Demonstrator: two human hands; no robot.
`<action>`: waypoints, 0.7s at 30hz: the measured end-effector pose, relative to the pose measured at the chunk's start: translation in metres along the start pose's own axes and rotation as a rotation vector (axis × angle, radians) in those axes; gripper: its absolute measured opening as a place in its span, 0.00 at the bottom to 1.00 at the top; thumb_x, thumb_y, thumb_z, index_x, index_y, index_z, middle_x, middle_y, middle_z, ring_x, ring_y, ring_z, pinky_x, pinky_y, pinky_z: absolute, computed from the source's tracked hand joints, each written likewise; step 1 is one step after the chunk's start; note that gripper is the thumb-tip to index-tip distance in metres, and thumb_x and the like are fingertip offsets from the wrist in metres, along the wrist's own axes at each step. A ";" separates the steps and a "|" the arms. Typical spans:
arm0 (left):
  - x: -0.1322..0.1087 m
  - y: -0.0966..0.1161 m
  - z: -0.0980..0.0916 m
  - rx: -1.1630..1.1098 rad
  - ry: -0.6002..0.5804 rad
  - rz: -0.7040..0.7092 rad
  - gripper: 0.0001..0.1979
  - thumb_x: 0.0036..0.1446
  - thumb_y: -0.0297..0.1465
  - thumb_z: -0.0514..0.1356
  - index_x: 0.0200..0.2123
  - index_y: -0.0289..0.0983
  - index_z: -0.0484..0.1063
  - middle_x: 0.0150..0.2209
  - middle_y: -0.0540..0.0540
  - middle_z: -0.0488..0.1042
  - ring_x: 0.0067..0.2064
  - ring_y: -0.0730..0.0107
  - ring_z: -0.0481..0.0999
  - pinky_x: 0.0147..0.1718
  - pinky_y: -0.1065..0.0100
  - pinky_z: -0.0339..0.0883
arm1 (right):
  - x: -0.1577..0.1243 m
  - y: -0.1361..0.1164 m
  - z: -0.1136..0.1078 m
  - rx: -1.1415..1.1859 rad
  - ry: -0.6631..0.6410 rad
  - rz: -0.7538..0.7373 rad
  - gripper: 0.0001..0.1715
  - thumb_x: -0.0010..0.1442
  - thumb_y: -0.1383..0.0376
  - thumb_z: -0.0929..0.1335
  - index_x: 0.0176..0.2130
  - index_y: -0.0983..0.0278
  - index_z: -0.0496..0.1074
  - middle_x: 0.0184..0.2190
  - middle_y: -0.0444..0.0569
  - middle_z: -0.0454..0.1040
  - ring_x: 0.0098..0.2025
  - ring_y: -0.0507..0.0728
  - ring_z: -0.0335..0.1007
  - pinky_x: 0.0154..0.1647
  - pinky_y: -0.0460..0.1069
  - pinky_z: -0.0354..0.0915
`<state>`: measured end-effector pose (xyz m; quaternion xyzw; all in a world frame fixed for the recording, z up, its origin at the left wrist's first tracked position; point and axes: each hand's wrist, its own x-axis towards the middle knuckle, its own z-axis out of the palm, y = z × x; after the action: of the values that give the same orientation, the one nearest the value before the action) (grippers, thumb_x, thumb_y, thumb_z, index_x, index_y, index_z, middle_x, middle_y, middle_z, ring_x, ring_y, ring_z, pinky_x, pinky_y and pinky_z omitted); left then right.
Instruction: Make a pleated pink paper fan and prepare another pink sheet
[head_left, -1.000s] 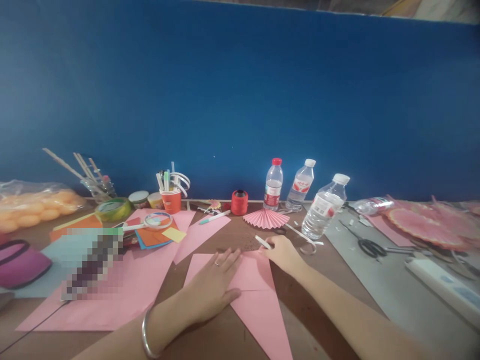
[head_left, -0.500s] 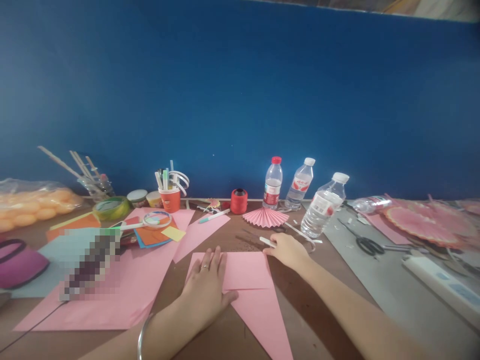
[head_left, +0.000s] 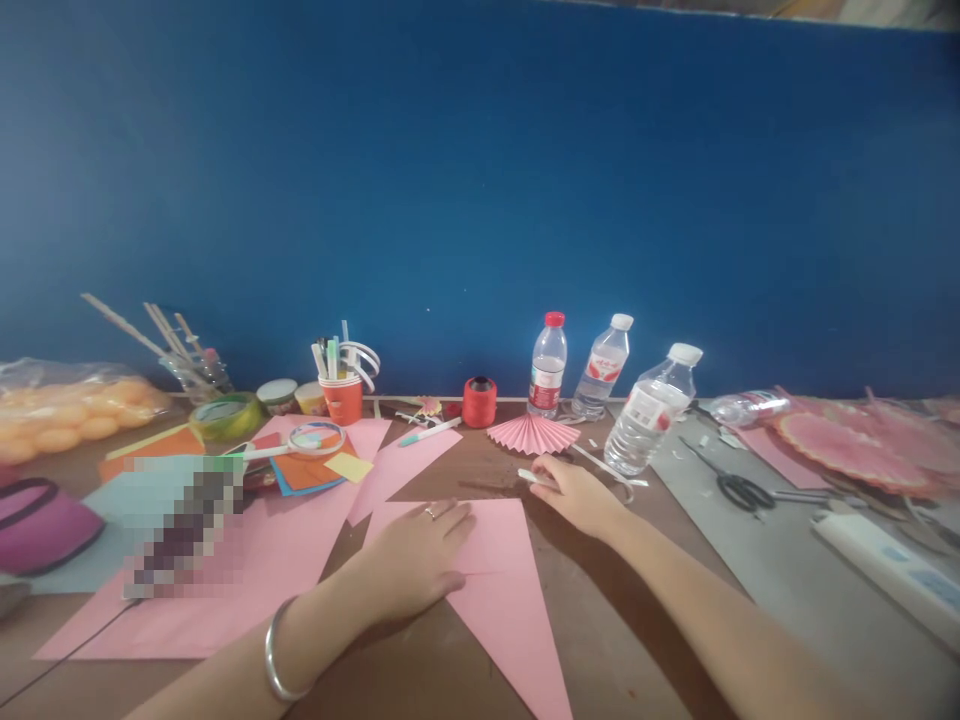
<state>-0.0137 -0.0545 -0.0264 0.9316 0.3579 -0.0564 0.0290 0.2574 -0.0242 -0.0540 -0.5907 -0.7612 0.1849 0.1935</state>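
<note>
In the head view my left hand (head_left: 422, 560) lies flat on a pink sheet of paper (head_left: 501, 590), fingers together and stretched out towards the right. A crease or cut line runs across the sheet beside the thumb. Just beyond the sheet's top right corner, my right hand (head_left: 574, 495) pinches a small white stick-like tool (head_left: 532, 478) low over the brown table. Its far end is too blurred to make out. A pleated pink paper fan (head_left: 532, 434) lies behind the right hand.
Water bottles (head_left: 649, 415) stand behind the right hand, near a red thread spool (head_left: 479, 402). Scissors (head_left: 739, 488) and a white power strip (head_left: 889, 570) lie on the right. On the left are pink paper (head_left: 247, 620), a cup of pens (head_left: 343, 400) and a tape roll (head_left: 223, 415).
My left hand has turned and slid right across the pink sheet, which has shifted slightly left. My right hand has moved slightly, still pinching the white tool.
</note>
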 end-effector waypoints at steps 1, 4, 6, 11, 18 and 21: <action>0.002 -0.002 0.004 0.024 0.019 0.042 0.28 0.58 0.35 0.54 0.60 0.32 0.57 0.61 0.36 0.58 0.61 0.50 0.59 0.56 0.53 0.56 | 0.000 0.002 -0.002 0.011 -0.019 -0.031 0.09 0.59 0.61 0.63 0.42 0.59 0.65 0.38 0.47 0.74 0.39 0.57 0.71 0.37 0.48 0.60; 0.006 -0.005 0.014 0.064 0.052 0.078 0.17 0.59 0.29 0.51 0.51 0.32 0.66 0.53 0.35 0.69 0.55 0.52 0.67 0.49 0.56 0.63 | 0.001 0.013 -0.008 0.055 -0.016 -0.091 0.10 0.59 0.60 0.63 0.42 0.59 0.65 0.37 0.47 0.74 0.37 0.57 0.70 0.38 0.50 0.61; 0.007 -0.007 0.016 0.057 0.052 0.030 0.13 0.58 0.23 0.48 0.41 0.33 0.70 0.42 0.37 0.75 0.45 0.55 0.74 0.41 0.60 0.67 | 0.003 0.023 -0.012 0.108 0.062 -0.104 0.12 0.59 0.61 0.63 0.44 0.59 0.65 0.37 0.47 0.73 0.37 0.57 0.70 0.40 0.52 0.62; 0.009 -0.016 0.004 0.002 0.098 -0.161 0.13 0.61 0.24 0.44 0.31 0.35 0.66 0.27 0.44 0.72 0.29 0.63 0.73 0.28 0.66 0.63 | 0.004 0.043 -0.031 0.472 0.166 -0.152 0.16 0.53 0.59 0.69 0.42 0.63 0.69 0.36 0.50 0.74 0.38 0.57 0.71 0.41 0.52 0.65; 0.007 -0.030 -0.019 -0.129 0.128 -0.252 0.15 0.62 0.29 0.42 0.25 0.38 0.60 0.22 0.52 0.66 0.25 0.72 0.66 0.23 0.71 0.54 | -0.001 0.042 -0.042 0.416 -0.297 -0.192 0.11 0.46 0.64 0.74 0.33 0.63 0.78 0.36 0.49 0.78 0.38 0.57 0.73 0.40 0.50 0.66; 0.005 -0.032 -0.022 -0.148 0.130 -0.262 0.14 0.61 0.30 0.42 0.24 0.38 0.59 0.21 0.52 0.64 0.23 0.72 0.63 0.23 0.70 0.52 | 0.001 0.037 -0.030 0.257 -0.264 -0.268 0.12 0.48 0.68 0.73 0.36 0.59 0.78 0.37 0.45 0.78 0.39 0.56 0.73 0.43 0.49 0.65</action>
<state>-0.0298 -0.0257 -0.0054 0.8739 0.4807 0.0271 0.0668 0.3034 -0.0132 -0.0476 -0.4254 -0.8218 0.3285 0.1889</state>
